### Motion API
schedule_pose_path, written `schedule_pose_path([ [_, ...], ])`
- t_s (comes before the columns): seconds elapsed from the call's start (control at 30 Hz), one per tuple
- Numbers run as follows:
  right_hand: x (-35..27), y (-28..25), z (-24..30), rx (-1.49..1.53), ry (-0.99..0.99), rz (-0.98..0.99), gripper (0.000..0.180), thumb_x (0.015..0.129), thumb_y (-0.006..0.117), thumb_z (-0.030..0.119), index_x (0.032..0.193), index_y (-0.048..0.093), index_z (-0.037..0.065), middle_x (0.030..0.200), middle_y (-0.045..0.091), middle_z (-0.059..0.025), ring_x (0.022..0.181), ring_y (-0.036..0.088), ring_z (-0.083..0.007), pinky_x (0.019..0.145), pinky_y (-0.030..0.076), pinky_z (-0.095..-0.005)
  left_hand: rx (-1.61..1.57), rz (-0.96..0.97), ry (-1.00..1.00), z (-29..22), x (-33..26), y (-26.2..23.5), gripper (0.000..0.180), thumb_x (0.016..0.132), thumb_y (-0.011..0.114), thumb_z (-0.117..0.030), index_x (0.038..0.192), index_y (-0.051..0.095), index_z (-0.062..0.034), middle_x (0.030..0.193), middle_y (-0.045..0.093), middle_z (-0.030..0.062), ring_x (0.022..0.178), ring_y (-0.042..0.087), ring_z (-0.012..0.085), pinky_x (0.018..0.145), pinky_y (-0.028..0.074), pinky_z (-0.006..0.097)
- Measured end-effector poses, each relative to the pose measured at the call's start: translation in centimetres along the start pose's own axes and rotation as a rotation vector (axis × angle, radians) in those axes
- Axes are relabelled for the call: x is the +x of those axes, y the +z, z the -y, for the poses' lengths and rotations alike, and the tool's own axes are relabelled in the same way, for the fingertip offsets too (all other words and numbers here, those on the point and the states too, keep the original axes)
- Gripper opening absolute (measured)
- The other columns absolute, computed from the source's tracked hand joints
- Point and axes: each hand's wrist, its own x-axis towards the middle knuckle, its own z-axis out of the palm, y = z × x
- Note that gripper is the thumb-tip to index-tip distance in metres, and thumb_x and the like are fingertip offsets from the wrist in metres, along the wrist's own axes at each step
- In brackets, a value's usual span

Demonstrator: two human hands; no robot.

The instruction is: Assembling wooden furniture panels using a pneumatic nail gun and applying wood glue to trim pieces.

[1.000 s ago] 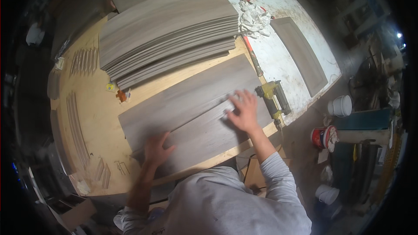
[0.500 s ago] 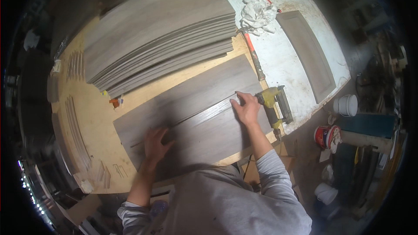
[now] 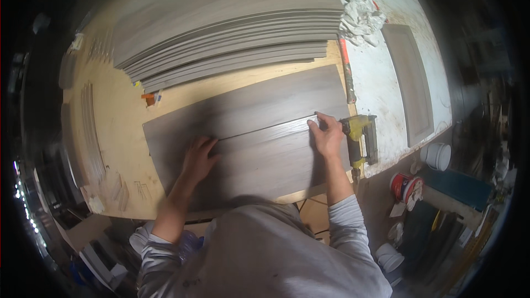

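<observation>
A long, narrow, grey-brown wood strip (image 3: 270, 130) with a glossy sheen lies slantwise across a flat grey-brown wood panel (image 3: 259, 174). Around its left end curl the fingers and thumb of my left hand (image 3: 197, 161), partly in shadow. My right hand (image 3: 329, 137) pinches the right end, fingertips on the far edge and thumb on the near side. Just right of that hand, a yellow-green and black nail gun (image 3: 360, 137) lies at the panel's right edge. The strip's left tip is hidden by my left hand.
Beyond the panel is a stack of grey-brown boards (image 3: 237, 38). Thin strips (image 3: 93, 127) lie at left. A red-handled tool (image 3: 347, 69), a crumpled white cloth (image 3: 361, 16) and a framed panel (image 3: 409, 80) are at right. Buckets (image 3: 436, 155) stand past the table edge.
The view has turned, so the table appears shifted and rotated. My left hand has moved up to the strip's left end, while my right hand keeps its pinch at the other end.
</observation>
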Motion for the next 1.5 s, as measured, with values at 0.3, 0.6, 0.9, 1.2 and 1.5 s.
schedule_pose_path([
  [0.3,0.8,0.5,-1.4,0.056,-0.093,0.048,0.034,0.085,0.080,0.030,0.113,0.077,0.010,0.108,0.075,-0.0118,0.102,0.068,-0.0305,0.096,0.049,-0.0406,-0.114,-0.003,-0.092,0.8,-0.7,-0.5,0.058,0.081,0.081,-0.028,0.133,0.062,-0.0120,0.120,0.064,0.0110,0.118,0.059,0.0333,0.104,0.045,0.046],
  [0.6,1.8,-0.4,-1.4,0.129,-0.029,0.151,0.034,0.092,0.074,0.024,0.115,0.074,-0.001,0.108,0.076,-0.0175,0.106,0.070,-0.0236,0.099,0.050,-0.0347,0.022,-0.570,-0.614,9.8,-8.4,0.7,0.058,0.081,0.084,-0.033,0.127,0.062,-0.0040,0.121,0.064,0.0157,0.116,0.059,0.0368,0.104,0.045,0.046],
  [0.9,2.4,-0.5,-2.2,0.155,0.029,0.221,0.039,0.093,0.075,0.022,0.120,0.071,-0.006,0.113,0.074,-0.0148,0.110,0.067,-0.0213,0.102,0.047,-0.0328,-0.399,-0.497,-0.764,11.3,-8.6,-0.1,0.059,0.077,0.088,-0.034,0.119,0.067,0.0006,0.120,0.068,0.0210,0.111,0.065,0.0367,0.096,0.052,0.044],
  [1.2,2.5,0.2,-1.7,0.189,-0.027,0.238,0.037,0.094,0.074,0.019,0.120,0.070,-0.007,0.113,0.074,-0.0165,0.107,0.068,-0.0213,0.100,0.049,-0.0327,-0.559,-0.752,-0.653,13.4,-9.0,3.0,0.048,0.075,0.086,-0.031,0.109,0.070,0.0006,0.105,0.069,0.0184,0.095,0.067,0.0345,0.086,0.053,0.043],
  [1.5,3.5,-0.1,-3.3,0.093,-0.056,0.291,0.047,0.098,0.068,0.025,0.131,0.063,-0.008,0.118,0.071,-0.0200,0.110,0.067,-0.0253,0.100,0.050,-0.0345,-0.539,-0.630,-0.604,11.9,-9.4,0.7,0.039,0.078,0.085,-0.027,0.106,0.070,-0.0040,0.105,0.066,0.0164,0.099,0.065,0.0334,0.085,0.053,0.041],
])
